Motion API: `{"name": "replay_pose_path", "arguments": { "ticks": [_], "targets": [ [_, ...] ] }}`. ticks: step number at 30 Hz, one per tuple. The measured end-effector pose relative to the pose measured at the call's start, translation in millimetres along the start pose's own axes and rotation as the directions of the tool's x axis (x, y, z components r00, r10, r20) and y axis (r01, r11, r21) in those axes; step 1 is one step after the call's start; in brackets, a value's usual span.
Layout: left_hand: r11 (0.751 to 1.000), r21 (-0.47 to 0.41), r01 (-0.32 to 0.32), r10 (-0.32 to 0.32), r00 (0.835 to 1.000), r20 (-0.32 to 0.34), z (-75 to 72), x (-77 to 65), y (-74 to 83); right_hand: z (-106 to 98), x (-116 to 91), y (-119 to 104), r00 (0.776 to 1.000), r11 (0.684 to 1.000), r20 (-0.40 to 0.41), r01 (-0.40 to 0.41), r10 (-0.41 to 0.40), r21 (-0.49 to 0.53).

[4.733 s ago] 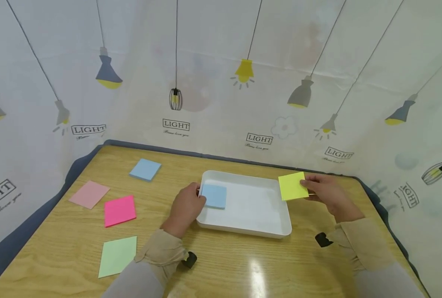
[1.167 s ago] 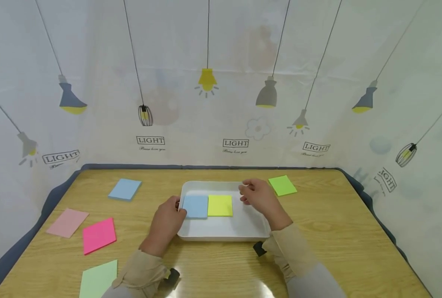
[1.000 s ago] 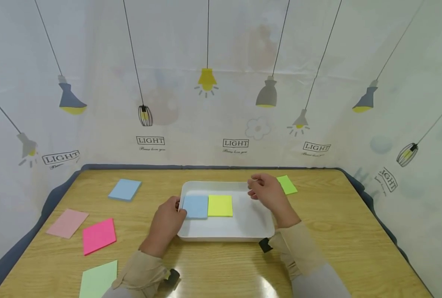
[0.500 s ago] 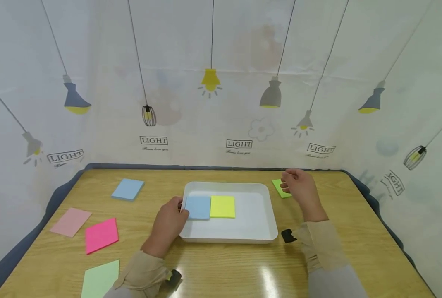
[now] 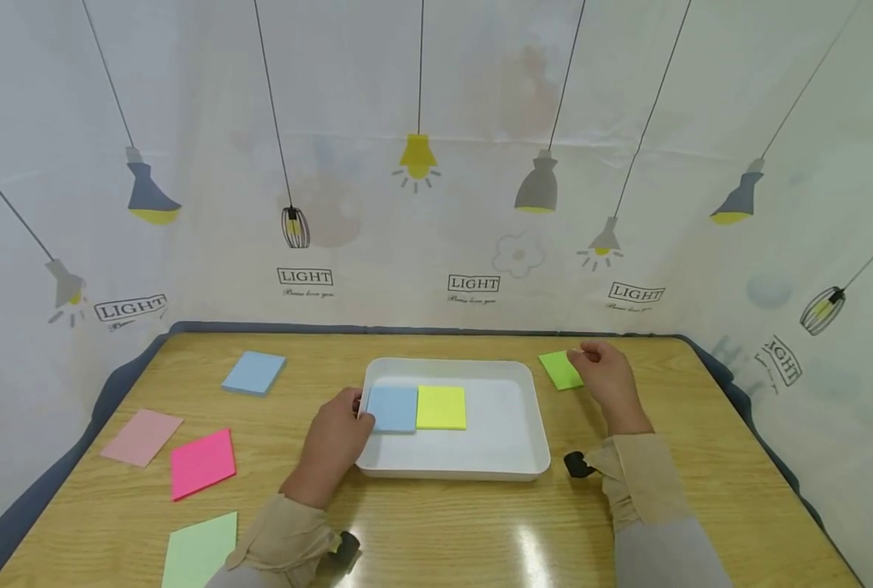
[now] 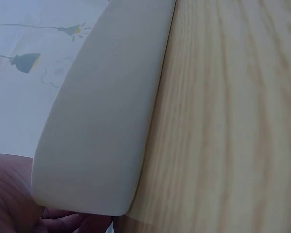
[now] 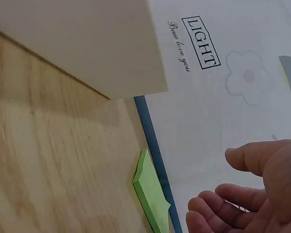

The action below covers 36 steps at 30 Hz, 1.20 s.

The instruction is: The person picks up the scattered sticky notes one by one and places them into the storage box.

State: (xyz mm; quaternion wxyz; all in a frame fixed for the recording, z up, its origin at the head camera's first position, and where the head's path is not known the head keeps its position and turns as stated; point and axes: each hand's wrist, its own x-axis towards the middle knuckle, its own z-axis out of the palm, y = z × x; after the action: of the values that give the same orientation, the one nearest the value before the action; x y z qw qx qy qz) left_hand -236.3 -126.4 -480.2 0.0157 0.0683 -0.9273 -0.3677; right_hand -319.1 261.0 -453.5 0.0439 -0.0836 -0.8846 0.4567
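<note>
My left hand [image 5: 336,437] grips the left rim of a white rectangular tray [image 5: 505,416], its thumb over the edge and fingers outside the wall. Inside the tray a blue sticky note pad [image 5: 394,409] and a yellow sticky note pad [image 5: 442,407] lie side by side at the left and middle. My right hand [image 5: 611,384] hovers at a green sticky note pad [image 5: 559,371] behind the tray's right side and covers its right part in the head view. In the right wrist view the thumb and loosely bent fingers are apart, holding nothing, beside the green pad.
Left on the wooden table [image 5: 436,531] lie another blue pad [image 5: 254,373], a pale pink pad [image 5: 142,437], a bright pink pad [image 5: 203,464] and a pale green pad [image 5: 201,551]. A curtain printed with lamps [image 5: 417,159] hangs behind the table.
The yellow pad, earlier in my right hand, lies in the tray beside the blue one. My right hand has moved right from over the tray to the green pad. My left hand stays on the rim.
</note>
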Motion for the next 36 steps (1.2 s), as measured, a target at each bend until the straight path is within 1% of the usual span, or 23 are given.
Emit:
{"name": "replay_pose_path", "arguments": {
  "ticks": [4,7,11,14,19,23,29,33,36],
  "targets": [
    [1.0,0.001,-0.002,0.002,1.0,-0.001,0.1,1.6,-2.0,1.2,3.0,2.1,0.999,0.998,0.034,-0.005,0.007,-0.058],
    [1.0,-0.004,-0.002,0.002,1.0,0.001,1.1,2.4,-3.3,0.8,6.1,4.4,0.997,0.992,0.076,0.006,0.004,-0.123],
    [1.0,-0.005,-0.001,0.0,1.0,-0.003,2.5,2.7,-3.9,1.1,11.1,8.4,0.992,0.97,0.13,0.035,-0.004,-0.24],
    [1.0,0.004,0.002,-0.002,1.0,-0.005,2.7,2.7,-3.9,3.7,14.7,10.2,0.988,0.952,0.152,0.052,-0.006,-0.303],
    [1.0,0.008,0.008,-0.008,1.0,-0.005,1.2,1.9,-2.7,8.6,19.4,10.4,0.983,0.933,0.183,0.082,-0.017,-0.352],
    [1.0,0.007,0.016,-0.016,1.0,-0.012,0.0,1.3,-1.6,10.2,22.3,10.0,0.979,0.918,0.201,0.089,-0.01,-0.386],
    [1.0,-0.013,0.0,0.0,1.0,-0.006,1.1,2.1,0.5,8.9,22.5,12.6,0.979,0.883,0.204,0.102,-0.007,-0.458],
    [1.0,-0.005,0.0,0.0,1.0,-0.008,2.0,3.6,-2.4,10.7,20.6,11.5,0.979,0.874,0.202,0.108,-0.012,-0.473],
    [1.0,-0.002,-0.003,0.003,1.0,-0.014,0.0,3.5,-4.0,13.9,22.5,10.7,0.981,0.865,0.191,0.119,-0.027,-0.487]
  ]
}}
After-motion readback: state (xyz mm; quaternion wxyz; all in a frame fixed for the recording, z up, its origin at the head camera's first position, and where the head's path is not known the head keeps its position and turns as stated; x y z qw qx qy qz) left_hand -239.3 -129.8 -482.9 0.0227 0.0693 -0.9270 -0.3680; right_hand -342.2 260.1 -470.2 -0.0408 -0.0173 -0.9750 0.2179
